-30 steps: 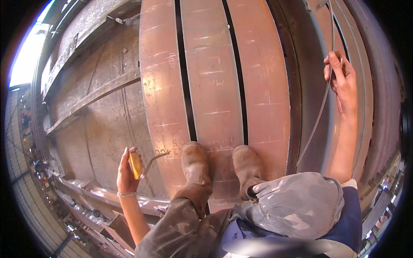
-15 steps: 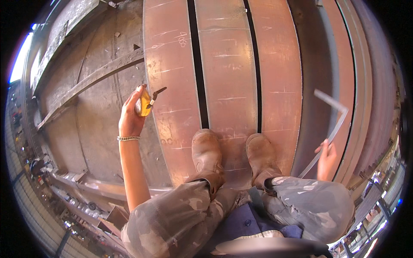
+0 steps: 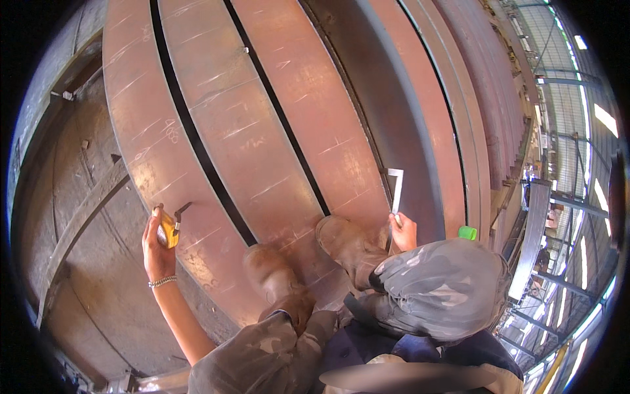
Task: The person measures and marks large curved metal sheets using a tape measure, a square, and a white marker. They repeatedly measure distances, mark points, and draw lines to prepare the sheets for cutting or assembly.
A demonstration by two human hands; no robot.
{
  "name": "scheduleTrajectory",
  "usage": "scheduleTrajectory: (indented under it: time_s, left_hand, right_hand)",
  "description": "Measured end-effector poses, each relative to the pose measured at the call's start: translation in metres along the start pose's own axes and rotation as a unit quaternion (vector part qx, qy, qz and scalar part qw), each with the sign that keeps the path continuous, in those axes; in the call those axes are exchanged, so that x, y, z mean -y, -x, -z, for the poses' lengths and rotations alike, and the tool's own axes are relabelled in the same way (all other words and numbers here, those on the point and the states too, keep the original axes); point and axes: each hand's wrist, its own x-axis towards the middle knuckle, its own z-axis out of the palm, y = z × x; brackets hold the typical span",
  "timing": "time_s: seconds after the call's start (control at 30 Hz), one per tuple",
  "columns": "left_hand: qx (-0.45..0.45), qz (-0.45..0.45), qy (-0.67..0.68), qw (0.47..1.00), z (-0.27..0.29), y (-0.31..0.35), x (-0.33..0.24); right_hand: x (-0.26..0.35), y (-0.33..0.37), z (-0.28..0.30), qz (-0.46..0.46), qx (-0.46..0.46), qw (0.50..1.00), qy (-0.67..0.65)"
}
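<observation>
My left hand [image 3: 157, 253], out to the left with a chain bracelet at the wrist, is closed around a yellow tape measure [image 3: 168, 231]. A short dark piece [image 3: 182, 212] sticks out from the tape measure's right side; I cannot tell what it is. Beyond my right knee, my right hand [image 3: 403, 234] grips an L-shaped metal square [image 3: 398, 188], its short arm pointing left at the top. Below both tools run long reddish-brown steel strips [image 3: 239, 141] with pale marks drawn across them. My boots [image 3: 270, 270] stand on these strips.
Narrow dark gaps [image 3: 197, 141] separate the strips. At right lie more long steel pieces [image 3: 430, 131] and a small green object [image 3: 467, 233]. A raised bar [image 3: 82, 226] crosses the darker plate at left. Metal framework [image 3: 564, 203] stands far right.
My view has turned to the right, so the strips now slant. The square has swung more upright and sits closer to my right boot. Both hands keep their holds.
</observation>
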Motion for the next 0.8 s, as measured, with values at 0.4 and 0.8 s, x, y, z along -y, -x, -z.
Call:
scheduleTrajectory:
  time_s: [0.4, 0.8]
  left_hand:
    - [0.080, -0.043, -0.049, 0.995, -0.024, -0.002, 0.007]
    - [0.208, -0.054, -0.117, 0.970, -0.076, 0.026, 0.013]
  right_hand:
    - [0.049, -0.019, 0.028, 0.053, 0.174, 0.976, 0.120]
    - [0.193, -0.042, 0.101, 0.215, 0.032, 0.975, 0.051]
